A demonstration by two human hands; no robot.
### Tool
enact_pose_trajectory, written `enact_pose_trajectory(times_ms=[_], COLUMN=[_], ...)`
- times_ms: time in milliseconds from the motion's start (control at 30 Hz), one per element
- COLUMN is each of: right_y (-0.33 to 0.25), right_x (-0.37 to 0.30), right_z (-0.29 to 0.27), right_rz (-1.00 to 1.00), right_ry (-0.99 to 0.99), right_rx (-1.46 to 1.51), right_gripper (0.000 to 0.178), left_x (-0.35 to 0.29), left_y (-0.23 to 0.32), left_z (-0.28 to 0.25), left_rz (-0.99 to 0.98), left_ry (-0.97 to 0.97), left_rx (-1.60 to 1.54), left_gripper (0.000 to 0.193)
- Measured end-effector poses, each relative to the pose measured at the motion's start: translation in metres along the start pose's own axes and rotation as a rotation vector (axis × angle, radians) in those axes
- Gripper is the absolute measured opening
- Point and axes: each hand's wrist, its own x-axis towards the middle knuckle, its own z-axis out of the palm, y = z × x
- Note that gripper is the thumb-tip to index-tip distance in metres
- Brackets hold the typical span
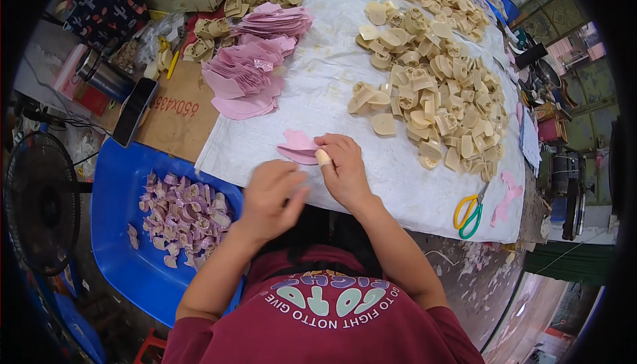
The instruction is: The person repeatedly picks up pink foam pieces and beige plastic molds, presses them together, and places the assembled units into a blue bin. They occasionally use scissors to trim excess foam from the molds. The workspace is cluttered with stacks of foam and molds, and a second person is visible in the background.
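At the near edge of the white-covered table, my right hand (344, 170) is closed on a pink cut sheet piece (298, 146), its fingertips at the right end. A cream cover or small cream part (323, 157) shows at the thumb; I cannot tell which. Just left of it, my left hand (272, 197) is partly smeared by motion. Its fingers are bent and apart from the thumb, and nothing shows in them. A stack of similar pink pieces (247, 72) lies beyond at the left. A big pile of cream plastic heel-shaped parts (438, 92) covers the right side.
A blue tub (119, 244) at my left holds several pink-covered parts. Yellow-and-green scissors (470, 215) and a pink scrap (507, 198) lie at the right edge. A phone (135, 112), a steel flask (103, 72) and a black fan (43, 201) are at the left.
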Motion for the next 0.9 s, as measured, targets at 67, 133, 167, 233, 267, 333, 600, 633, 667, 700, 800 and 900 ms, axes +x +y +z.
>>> enact_pose_trajectory(times_ms=[67, 133, 167, 233, 267, 333, 600, 633, 667, 700, 800, 900], right_y=[0.001, 0.002, 0.004, 0.013, 0.018, 0.027, -0.028, -0.024, -0.015, -0.004, 0.037, 0.044], right_x=[-0.003, -0.006, -0.005, -0.008, -0.011, -0.012, -0.011, -0.01, -0.01, -0.01, 0.01, 0.017], right_z=[-0.002, -0.009, -0.02, -0.051, -0.06, -0.069, -0.076, -0.077, -0.078, -0.079, -0.089, -0.078], right_rz=[0.105, 0.282, 0.309, 0.367, 0.367, 0.356, -0.359, -0.313, -0.267, -0.222, -0.02, 0.088], right_ry=[0.112, 0.287, 0.351, 0.478, 0.489, 0.515, -0.029, 0.009, 0.047, 0.081, 0.198, 0.067], right_rx=[0.165, 0.497, 0.507, 0.519, 0.498, 0.471, -0.157, -0.125, -0.093, -0.062, -0.379, -0.671], right_gripper=[0.02, 0.025, 0.025, 0.027, 0.026, 0.025, 0.024, 0.026, 0.027, 0.028, 0.044, 0.047], left_x=[0.008, 0.006, 0.001, -0.001, 0.002, 0.005, 0.045, 0.046, 0.046, 0.045, 0.04, 0.043], left_y=[-0.002, -0.012, -0.015, -0.014, -0.009, -0.008, 0.023, 0.019, 0.018, 0.015, 0.009, 0.021], left_z=[0.026, 0.043, 0.045, 0.043, 0.037, 0.035, 0.042, 0.044, 0.038, 0.037, 0.036, 0.036], left_rz=[-0.015, -0.058, -0.07, -0.068, -0.053, -0.035, -1.149, -1.16, -1.2, -1.184, -1.107, -1.106], left_ry=[-0.096, -0.085, -0.029, 0.016, 0.003, -0.015, -0.109, -0.074, -0.065, -0.07, -0.095, 0.003], left_rx=[0.028, 0.047, 0.019, 0.036, 0.081, 0.134, -1.292, -1.29, -1.334, -1.36, -1.37, -1.317], left_gripper=[0.028, 0.032, 0.034, 0.038, 0.039, 0.042, 0.038, 0.041, 0.044, 0.046, 0.052, 0.051])
